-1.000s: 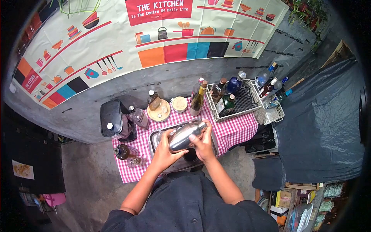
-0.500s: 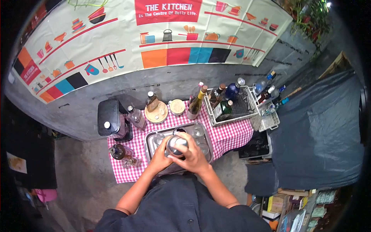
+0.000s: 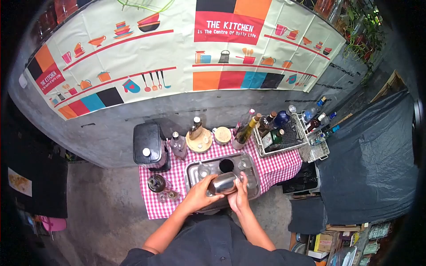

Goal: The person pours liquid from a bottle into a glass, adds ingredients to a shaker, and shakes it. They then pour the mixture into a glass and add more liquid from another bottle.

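Both hands hold a metal cocktail shaker (image 3: 223, 183), tilted onto its side above a metal tray (image 3: 189, 174). My left hand (image 3: 199, 194) wraps the shaker's left end, and my right hand (image 3: 240, 196) grips its right end, with fingers up along it. Just beyond the shaker, a dark round cup (image 3: 226, 166) stands in the tray. Clear glasses sit in the tray too: one glass (image 3: 203, 170) at the back left and another glass (image 3: 244, 162) at the back right. The tray's front part is hidden by my hands.
A black dispenser (image 3: 149, 144) stands at the left of the checkered cloth (image 3: 150, 200), with a dark bottle (image 3: 157, 182) before it. At the back are a clear bottle (image 3: 178, 146), a tan plate (image 3: 199, 142) and a tall bottle (image 3: 246, 133). A wire basket (image 3: 288, 144) holds bottles at right.
The shaker has gone from roughly upright to lying on its side, and my right hand has shifted from over it to its right end. The whole view has shifted.
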Demonstrator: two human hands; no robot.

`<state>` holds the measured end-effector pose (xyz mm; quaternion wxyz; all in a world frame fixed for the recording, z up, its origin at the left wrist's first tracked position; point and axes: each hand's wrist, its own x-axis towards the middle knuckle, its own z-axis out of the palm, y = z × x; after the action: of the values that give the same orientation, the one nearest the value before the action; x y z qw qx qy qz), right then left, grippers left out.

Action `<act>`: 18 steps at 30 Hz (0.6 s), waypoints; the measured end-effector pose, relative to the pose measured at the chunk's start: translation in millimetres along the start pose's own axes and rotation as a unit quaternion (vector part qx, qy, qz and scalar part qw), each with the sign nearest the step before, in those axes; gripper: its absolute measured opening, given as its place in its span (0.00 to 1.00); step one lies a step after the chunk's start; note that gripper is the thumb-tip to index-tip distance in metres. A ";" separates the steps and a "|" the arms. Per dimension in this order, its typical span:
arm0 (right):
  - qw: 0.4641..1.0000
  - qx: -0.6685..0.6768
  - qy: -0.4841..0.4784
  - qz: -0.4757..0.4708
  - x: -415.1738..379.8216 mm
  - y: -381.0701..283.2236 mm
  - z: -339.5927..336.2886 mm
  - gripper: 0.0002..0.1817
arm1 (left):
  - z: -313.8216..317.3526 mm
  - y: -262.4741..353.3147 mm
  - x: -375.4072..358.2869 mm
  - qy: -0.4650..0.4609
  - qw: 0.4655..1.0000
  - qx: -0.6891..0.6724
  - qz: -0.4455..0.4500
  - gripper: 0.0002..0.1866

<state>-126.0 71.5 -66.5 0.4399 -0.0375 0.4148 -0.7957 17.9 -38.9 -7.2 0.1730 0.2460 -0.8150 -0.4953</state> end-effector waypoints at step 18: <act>0.994 0.093 0.011 0.061 -32.4 75.6 26.0 0.28 | -29.5 -39.5 -55.8 0.059 0.997 0.019 0.052 0.39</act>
<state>-44.6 58.5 -91.9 0.4843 0.0382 0.3451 -0.8031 88.1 -43.7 -31.3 0.2416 0.2350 -0.8245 -0.4545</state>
